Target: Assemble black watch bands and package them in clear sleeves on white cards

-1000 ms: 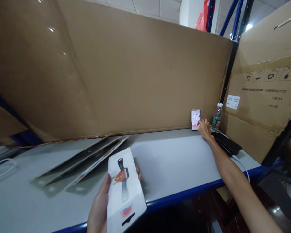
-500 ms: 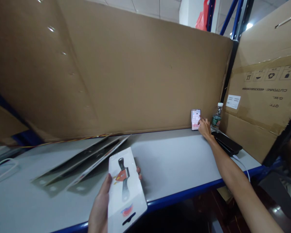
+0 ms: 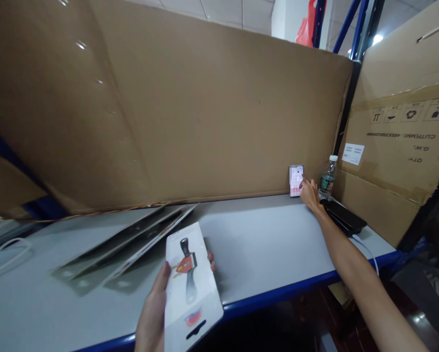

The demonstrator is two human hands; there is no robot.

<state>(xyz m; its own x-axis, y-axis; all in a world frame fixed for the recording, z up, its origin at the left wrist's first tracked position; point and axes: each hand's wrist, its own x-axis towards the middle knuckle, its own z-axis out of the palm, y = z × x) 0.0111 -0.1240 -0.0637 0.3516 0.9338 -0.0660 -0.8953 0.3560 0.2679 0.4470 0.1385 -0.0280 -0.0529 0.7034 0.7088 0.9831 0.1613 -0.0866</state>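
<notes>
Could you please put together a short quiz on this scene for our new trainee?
1. What does the left hand hold?
2. True or false: the bottle is lying on its side.
3. Which of these is nearest the right hand? (a) the red bag (b) the phone (c) the white cable

Key:
1. A white package with a printed picture on it.
2. False; it stands upright.
3. b
</notes>
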